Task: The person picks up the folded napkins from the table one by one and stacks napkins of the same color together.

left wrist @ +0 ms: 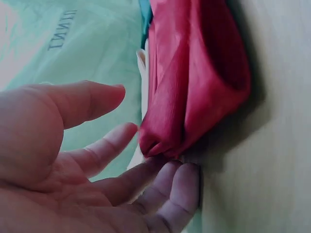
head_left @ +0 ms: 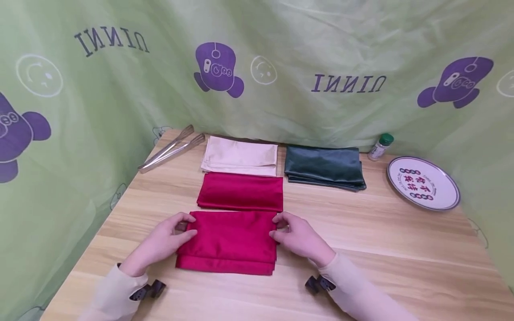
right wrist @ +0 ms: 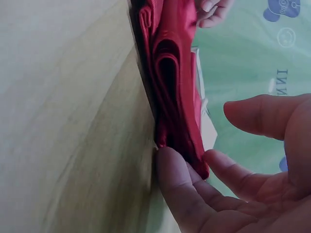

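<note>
A folded red satin cloth [head_left: 233,236] lies on the table between both hands, a narrow strip of its lower layer showing along the near side. At its left edge is my left hand [head_left: 166,238]; in the left wrist view the fingertips [left wrist: 184,179] touch the folded end while the thumb stands apart from it. My right hand [head_left: 299,236] is at the opposite edge. Its fingertips [right wrist: 172,162] meet the cloth's far corner in the right wrist view, with the thumb raised clear. Stacked fold layers [right wrist: 167,63] show at that end.
Just beyond lies another folded red cloth [head_left: 241,191], then a folded pale pink cloth [head_left: 241,156]. A dark green folded cloth [head_left: 324,165] is to their right. Metal tongs [head_left: 168,151] lie at back left; a green-capped bottle [head_left: 380,147] and a round plate [head_left: 441,185] are at right.
</note>
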`<state>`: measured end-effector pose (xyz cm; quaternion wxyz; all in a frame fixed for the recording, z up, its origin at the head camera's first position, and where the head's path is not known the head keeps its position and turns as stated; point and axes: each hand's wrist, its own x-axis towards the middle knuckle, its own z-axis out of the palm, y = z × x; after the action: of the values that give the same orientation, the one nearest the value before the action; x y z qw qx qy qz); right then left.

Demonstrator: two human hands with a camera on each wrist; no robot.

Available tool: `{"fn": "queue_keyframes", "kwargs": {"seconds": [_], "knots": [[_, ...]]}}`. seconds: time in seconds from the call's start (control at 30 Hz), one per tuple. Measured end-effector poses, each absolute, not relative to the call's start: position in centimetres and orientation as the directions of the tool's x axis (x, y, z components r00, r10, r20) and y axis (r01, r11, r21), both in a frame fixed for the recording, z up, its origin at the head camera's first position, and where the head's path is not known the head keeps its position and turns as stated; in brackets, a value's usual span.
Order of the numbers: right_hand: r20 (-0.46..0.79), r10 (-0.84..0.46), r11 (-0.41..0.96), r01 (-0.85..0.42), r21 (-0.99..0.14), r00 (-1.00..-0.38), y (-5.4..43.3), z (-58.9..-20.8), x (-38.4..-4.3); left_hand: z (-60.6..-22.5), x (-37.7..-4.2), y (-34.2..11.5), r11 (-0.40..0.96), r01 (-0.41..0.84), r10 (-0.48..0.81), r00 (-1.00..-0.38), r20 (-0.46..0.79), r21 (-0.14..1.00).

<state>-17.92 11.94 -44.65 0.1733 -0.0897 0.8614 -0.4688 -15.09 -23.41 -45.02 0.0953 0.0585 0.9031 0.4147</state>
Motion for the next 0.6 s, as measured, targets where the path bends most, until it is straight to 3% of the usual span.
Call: {"fn": "queue_keyframes", "kwargs": {"seconds": [0.3, 0.47, 0.6], "knots": [[-0.175, -0.363, 0.566, -0.067, -0.822, -0.915, 11.2, -45.5, -17.6, -46.7, -14.1, -21.3, 0.487, 0.046, 0.162, -0.986, -0.039, 0.872], [-0.167, -0.401, 0.415, -0.016, -0.91, -0.901, 11.3, -45.4, -17.9, -46.4, -14.4, -21.1, 0.347, 0.07, 0.159, -0.987, 0.015, 0.935], [-0.156, -0.384, 0.306, 0.034, -0.952, -0.91, 11.6, -44.3, -18.7, -45.0, -15.4, -21.1, 0.368, 0.118, 0.137, -0.988, 0.071, 0.922]]}}
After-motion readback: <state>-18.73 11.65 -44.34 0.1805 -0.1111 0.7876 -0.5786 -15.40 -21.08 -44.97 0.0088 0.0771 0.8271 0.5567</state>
